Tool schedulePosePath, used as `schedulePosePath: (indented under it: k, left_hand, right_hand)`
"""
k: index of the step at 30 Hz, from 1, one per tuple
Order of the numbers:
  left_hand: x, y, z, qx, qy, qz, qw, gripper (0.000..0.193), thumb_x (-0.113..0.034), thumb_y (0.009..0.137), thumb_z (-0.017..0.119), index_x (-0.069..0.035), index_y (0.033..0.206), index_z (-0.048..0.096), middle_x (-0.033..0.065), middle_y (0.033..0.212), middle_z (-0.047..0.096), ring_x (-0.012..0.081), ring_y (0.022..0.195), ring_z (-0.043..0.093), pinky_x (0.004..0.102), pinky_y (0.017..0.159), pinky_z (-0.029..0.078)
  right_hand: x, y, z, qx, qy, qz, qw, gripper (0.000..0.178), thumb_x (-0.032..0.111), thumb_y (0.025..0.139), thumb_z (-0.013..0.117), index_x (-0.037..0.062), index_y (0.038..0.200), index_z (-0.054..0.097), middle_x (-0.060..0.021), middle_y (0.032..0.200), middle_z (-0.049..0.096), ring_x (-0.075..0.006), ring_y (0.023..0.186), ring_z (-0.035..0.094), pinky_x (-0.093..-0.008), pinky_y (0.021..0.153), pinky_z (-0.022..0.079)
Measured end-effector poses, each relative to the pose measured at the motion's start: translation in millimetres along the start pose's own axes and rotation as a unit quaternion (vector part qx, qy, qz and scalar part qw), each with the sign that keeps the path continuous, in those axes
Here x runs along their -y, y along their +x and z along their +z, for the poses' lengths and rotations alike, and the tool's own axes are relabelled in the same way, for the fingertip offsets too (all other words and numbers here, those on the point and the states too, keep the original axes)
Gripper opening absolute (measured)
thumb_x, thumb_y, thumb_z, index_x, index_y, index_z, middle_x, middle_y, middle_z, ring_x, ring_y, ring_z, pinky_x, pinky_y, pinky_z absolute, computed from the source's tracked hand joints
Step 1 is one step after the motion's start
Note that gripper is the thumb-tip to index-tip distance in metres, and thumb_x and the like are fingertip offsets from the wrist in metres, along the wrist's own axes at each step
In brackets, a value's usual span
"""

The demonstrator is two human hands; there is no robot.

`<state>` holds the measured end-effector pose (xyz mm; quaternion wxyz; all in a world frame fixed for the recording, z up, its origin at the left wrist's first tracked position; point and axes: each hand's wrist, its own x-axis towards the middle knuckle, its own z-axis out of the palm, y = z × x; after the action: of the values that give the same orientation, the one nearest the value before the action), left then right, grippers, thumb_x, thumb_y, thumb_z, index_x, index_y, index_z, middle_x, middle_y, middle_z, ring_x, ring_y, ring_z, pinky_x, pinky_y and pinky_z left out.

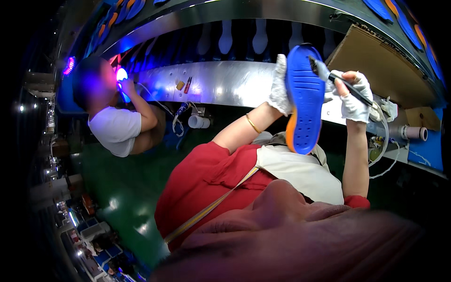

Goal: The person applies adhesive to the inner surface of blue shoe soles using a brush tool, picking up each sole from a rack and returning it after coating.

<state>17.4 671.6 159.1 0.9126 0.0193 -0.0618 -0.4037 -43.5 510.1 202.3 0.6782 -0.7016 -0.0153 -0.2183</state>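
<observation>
My left hand [280, 88], in a white glove, grips a blue shoe sole [305, 101] by its left edge. The sole stands lengthwise in front of me, with an orange rim along its lower left side and small holes toward the lower end. In a half-fingered white glove, my right hand [355, 96] is closed round the black handle of a brush [350, 87]. A pale hose runs from the handle's rear end. The brush's dark tip lies over the upper right of the sole, seemingly touching it.
A metal bench [221, 82] stretches ahead, with a red-handled tool [188, 85] on it. Soles hang in a row behind it. At right stand a cardboard box [380, 70] and a pale roll [416, 133]. A co-worker [117, 127] sits at left beside a bright blue light.
</observation>
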Motion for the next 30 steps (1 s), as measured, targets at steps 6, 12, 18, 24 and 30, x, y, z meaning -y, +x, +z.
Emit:
schedulePosePath:
  k: [6,12,18,24,30]
  left_hand:
    - [6,9,-26,-0.038,0.030,0.016,0.999,0.073,-0.069,0.082,0.042,-0.010,0.124,0.046,0.0122,0.112,0.058,0.0233,0.098,0.060,0.0365,0.087,0.051]
    - [-18,-5,-19,-0.068,0.076,0.055,0.993,0.078,-0.071,0.079,0.046,-0.007,0.124,0.048,0.0111,0.110,0.059,0.0224,0.098,0.060,0.0371,0.088,0.050]
    - [-34,-10,-28,-0.141,0.128,0.064,0.980,0.081,-0.070,0.079,0.045,-0.004,0.125,0.047,0.0137,0.112,0.058,0.0240,0.099,0.059,0.0385,0.088,0.050]
    - [-44,-20,-18,-0.136,0.120,0.049,0.982,0.076,-0.067,0.083,0.044,-0.002,0.122,0.050,0.0137,0.109,0.060,0.0247,0.097,0.059,0.0387,0.087,0.050]
    - [-43,-16,-36,-0.189,0.159,0.016,0.969,0.069,-0.063,0.086,0.041,-0.004,0.120,0.053,0.0115,0.111,0.060,0.0224,0.096,0.058,0.0367,0.087,0.049]
  right_hand:
    - [-2,9,34,0.009,-0.110,-0.042,0.993,0.017,-0.002,0.079,0.066,0.0003,0.092,0.057,-0.0120,0.086,0.065,-0.0113,0.069,0.062,-0.0230,0.066,0.051]
    - [-5,4,38,0.059,0.071,0.073,0.993,0.019,0.000,0.079,0.064,0.0022,0.096,0.054,-0.0099,0.086,0.062,-0.0123,0.067,0.061,-0.0232,0.063,0.050]
    - [-23,-8,61,0.086,-0.053,0.023,0.995,0.017,-0.003,0.080,0.064,0.0028,0.093,0.055,-0.0082,0.080,0.061,-0.0100,0.064,0.060,-0.0204,0.058,0.049]
    - [-21,-13,51,0.109,0.039,0.154,0.981,0.018,-0.003,0.079,0.064,0.0032,0.093,0.054,-0.0108,0.088,0.062,-0.0118,0.066,0.061,-0.0215,0.060,0.050]
    - [-33,-40,51,0.150,0.010,0.137,0.979,0.017,0.000,0.080,0.064,0.0042,0.092,0.054,-0.0076,0.083,0.060,-0.0113,0.066,0.060,-0.0235,0.061,0.050]
